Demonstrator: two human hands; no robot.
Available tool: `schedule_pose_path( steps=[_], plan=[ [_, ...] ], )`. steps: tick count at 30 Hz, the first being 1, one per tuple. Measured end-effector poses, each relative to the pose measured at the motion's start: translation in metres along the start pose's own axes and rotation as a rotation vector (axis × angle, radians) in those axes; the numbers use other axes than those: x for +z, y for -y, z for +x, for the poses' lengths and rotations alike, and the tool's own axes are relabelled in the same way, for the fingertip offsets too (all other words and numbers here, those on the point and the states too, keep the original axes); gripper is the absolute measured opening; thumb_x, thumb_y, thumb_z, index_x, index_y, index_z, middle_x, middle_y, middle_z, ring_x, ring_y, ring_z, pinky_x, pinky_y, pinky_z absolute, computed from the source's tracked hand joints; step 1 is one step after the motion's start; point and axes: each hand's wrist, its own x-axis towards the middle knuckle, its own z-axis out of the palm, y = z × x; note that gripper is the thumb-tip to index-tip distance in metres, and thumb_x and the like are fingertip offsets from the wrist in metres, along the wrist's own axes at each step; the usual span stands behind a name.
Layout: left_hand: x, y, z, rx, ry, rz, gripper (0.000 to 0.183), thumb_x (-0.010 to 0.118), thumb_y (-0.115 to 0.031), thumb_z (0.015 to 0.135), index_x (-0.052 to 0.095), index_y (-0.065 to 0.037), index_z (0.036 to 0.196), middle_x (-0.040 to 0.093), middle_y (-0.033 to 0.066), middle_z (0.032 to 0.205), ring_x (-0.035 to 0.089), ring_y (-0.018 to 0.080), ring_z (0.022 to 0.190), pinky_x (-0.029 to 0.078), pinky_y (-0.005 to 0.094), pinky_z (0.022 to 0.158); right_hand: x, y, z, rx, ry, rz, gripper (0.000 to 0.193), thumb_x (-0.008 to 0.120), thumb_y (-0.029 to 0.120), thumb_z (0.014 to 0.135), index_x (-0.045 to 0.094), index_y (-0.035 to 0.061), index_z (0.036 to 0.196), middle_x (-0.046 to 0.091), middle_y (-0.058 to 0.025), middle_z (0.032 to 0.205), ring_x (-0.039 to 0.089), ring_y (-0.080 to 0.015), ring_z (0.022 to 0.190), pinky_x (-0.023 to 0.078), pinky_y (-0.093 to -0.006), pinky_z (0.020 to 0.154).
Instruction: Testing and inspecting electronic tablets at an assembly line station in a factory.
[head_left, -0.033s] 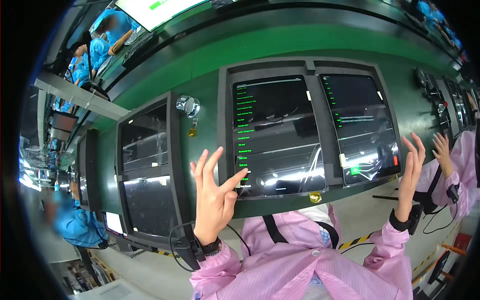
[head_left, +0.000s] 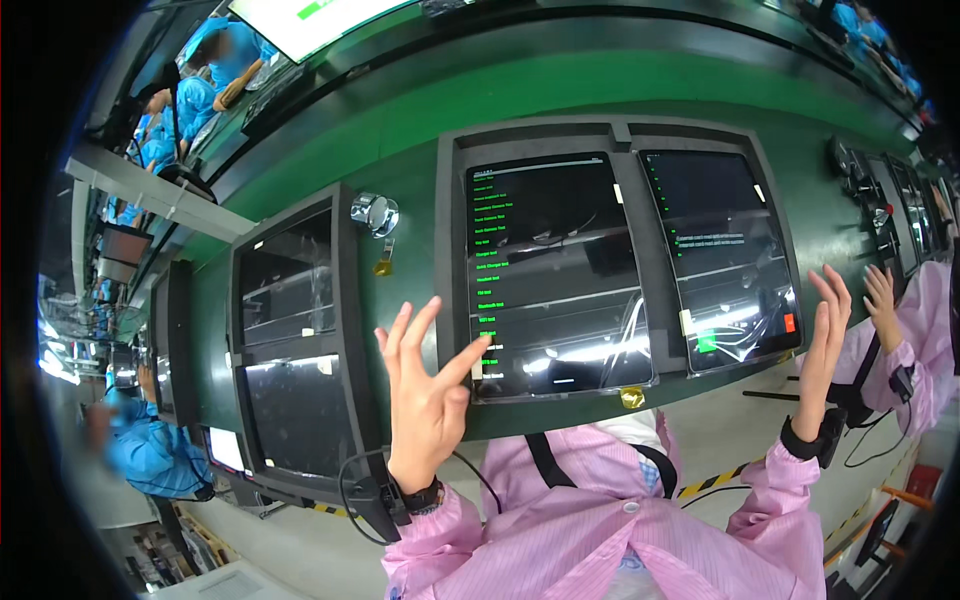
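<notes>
A large black tablet (head_left: 555,240) lies face up in a dark grey foam tray (head_left: 455,160); its lit screen carries a list of green lines. My left hand (head_left: 425,410) is open, fingers spread, and its index fingertip is at the lower left of that list. Whether the tip presses the glass or hovers over it, I cannot tell. Beside it in the same tray is a second tablet (head_left: 715,205), with a few green lines, pale text, a green box and a red box. My right hand (head_left: 822,345) is raised empty near its right edge, fingers stretched out.
At left, another foam tray (head_left: 345,300) holds two dark-screened tablets. Between the trays are a shiny metal cylinder (head_left: 378,213) and a yellow-taped tab (head_left: 383,267). A neighbour's hand (head_left: 882,300) is at right. People in blue work at left; a bright monitor (head_left: 310,20) stands behind.
</notes>
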Motion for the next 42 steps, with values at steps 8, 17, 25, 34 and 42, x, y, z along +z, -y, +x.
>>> schedule_pose_path(
  steps=[8, 17, 25, 34, 42],
  plan=[
    [0.042, 0.016, -0.010, -0.237, -0.222, -0.651, 0.063, 0.021, -0.041, 0.097, 0.026, 0.008, 0.136, 0.027, 0.0228, 0.142, 0.026, 0.0339, 0.133, 0.018, 0.0378, 0.108, 0.033, -0.068, 0.041, 0.435, 0.290, 0.662, 0.058, 0.024, 0.045, 0.097, 0.029, 0.0060, 0.140, 0.030, -0.0104, 0.144, 0.025, -0.0228, 0.134, 0.014, -0.0327, 0.110],
    [0.038, -0.005, -0.032, -0.281, -0.215, -0.812, 0.056, 0.028, -0.023, 0.095, 0.014, 0.009, 0.139, 0.017, 0.0256, 0.145, 0.019, 0.0383, 0.135, 0.015, 0.0393, 0.109, 0.028, -0.054, 0.035, 0.398, 0.372, 0.735, 0.060, 0.021, 0.042, 0.098, 0.017, 0.0017, 0.142, 0.015, -0.0099, 0.149, 0.009, -0.0204, 0.138, 0.004, -0.0311, 0.112],
    [0.007, -0.004, -0.024, -0.144, -0.300, -0.364, 0.061, 0.021, -0.042, 0.097, 0.041, 0.007, 0.126, 0.037, 0.0242, 0.135, 0.033, 0.0366, 0.128, 0.023, 0.0459, 0.106, 0.027, -0.057, 0.049, 0.467, 0.433, 0.840, 0.061, 0.021, 0.049, 0.096, 0.026, 0.0084, 0.141, 0.031, -0.0114, 0.142, 0.026, -0.0225, 0.133, 0.017, -0.0335, 0.109],
    [-0.045, -0.003, 0.058, 0.056, -0.518, 0.231, 0.050, 0.021, -0.030, 0.097, 0.056, -0.002, 0.116, 0.045, 0.0169, 0.131, 0.035, 0.0342, 0.126, 0.023, 0.0434, 0.104, 0.017, 0.010, 0.124, -0.331, 0.450, 0.163, 0.036, 0.036, 0.024, 0.094, 0.060, 0.0062, 0.114, 0.043, -0.0118, 0.131, 0.035, -0.0269, 0.124, 0.022, -0.0373, 0.105],
    [-0.033, 0.019, 0.105, 0.128, -0.296, 0.209, 0.034, 0.036, -0.024, 0.095, 0.059, -0.011, 0.115, 0.038, 0.0125, 0.136, 0.029, 0.0308, 0.128, 0.020, 0.0417, 0.104, 0.067, 0.023, 0.156, -0.634, 0.547, 0.041, 0.028, 0.047, 0.025, 0.092, 0.062, 0.0114, 0.110, 0.040, -0.0090, 0.134, 0.033, -0.0270, 0.125, 0.024, -0.0401, 0.103]
  ],
)
